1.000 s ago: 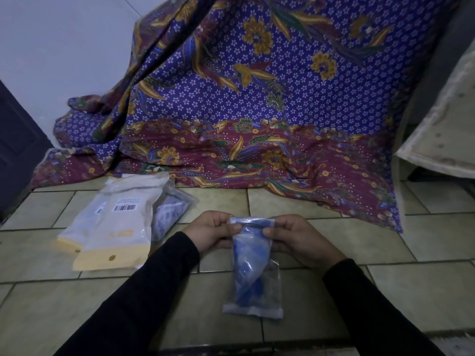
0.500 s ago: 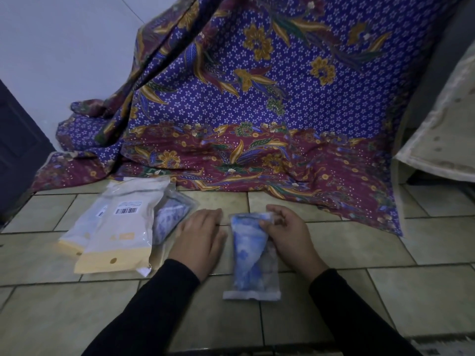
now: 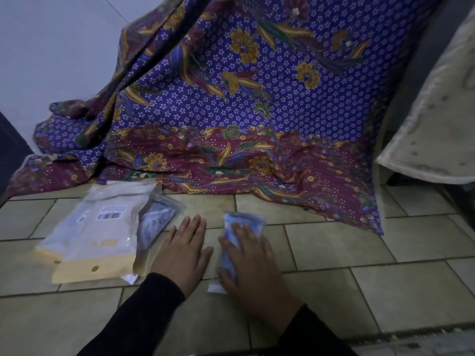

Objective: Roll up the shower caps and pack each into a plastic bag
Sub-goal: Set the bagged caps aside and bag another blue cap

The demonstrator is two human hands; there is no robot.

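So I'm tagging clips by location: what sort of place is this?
Likely a room at home: the tiled floor serves as worktop, a patterned cloth is draped behind, and bags lie on the tiles.

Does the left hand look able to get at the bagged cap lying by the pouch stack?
Probably yes. The left hand lies flat on the tiles, holding nothing, beside that bagged cap; nothing lies between them. The right hand presses the other bag, clear of the path.
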